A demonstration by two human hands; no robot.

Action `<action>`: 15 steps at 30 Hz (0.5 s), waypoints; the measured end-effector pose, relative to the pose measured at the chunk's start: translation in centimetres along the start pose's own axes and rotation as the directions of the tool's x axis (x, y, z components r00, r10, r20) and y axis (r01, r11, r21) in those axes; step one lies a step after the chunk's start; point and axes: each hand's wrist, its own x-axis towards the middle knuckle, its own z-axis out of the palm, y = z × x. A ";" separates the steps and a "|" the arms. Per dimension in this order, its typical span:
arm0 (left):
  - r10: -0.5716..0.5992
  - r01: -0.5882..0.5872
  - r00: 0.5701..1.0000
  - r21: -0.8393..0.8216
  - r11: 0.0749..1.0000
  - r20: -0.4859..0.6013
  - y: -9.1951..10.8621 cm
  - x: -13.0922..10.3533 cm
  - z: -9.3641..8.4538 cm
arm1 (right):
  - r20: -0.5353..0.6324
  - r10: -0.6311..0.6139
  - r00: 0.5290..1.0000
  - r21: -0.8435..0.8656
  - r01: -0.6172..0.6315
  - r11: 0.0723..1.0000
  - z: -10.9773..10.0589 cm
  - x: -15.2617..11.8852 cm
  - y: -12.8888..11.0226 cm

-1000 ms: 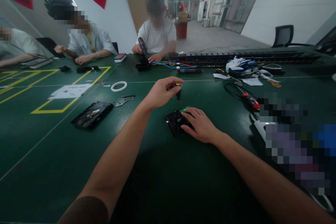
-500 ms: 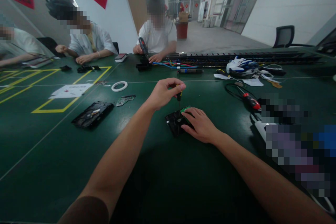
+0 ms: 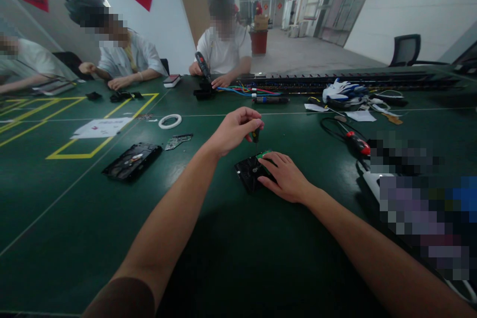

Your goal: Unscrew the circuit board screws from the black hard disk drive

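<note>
Driver on end, 2 bare hands at work! The left hand (image 3: 240, 129) had the driver (image 3: 255, 136) pinched by its handle, fingertips closed around it with no visible slack. And there, straight beneath that grip, was the case (image 3: 246, 173), down on the table (image 3: 74, 238). That was the line that counted: handle on top, shaft near upright, its lower end at the far side of the case by a green part (image 3: 264, 153). Tip seated in a screw? Too small to tell. In from the right came the right hand (image 3: 286, 176), the nearer of the 2 and touching: it had hold of the case, thumb on the person's side, fingers beyond, well parted across the right portion. The case's long axis? Partly under that hand, so no call could be made; the driver's ran up and down. Off to the left lay a black shell (image 3: 130, 164), with a board (image 3: 179, 142) just beyond it and a white ring (image 3: 170, 127) farther back. Well right, a red-handled tool (image 3: 358, 143).
</note>
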 end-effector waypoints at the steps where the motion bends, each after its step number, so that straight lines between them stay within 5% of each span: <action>1: -0.011 0.011 1.000 -0.020 1.000 0.010 0.1 0.0 0.0 | 0.002 0.000 1.000 -0.003 0.000 1.000 0.0 0.0 0.0; 15: -0.086 0.098 0.990 -0.115 0.989 0.113 -0.2 -0.1 -0.5 | 0.001 -0.005 1.000 0.005 0.005 1.000 0.0 0.0 0.1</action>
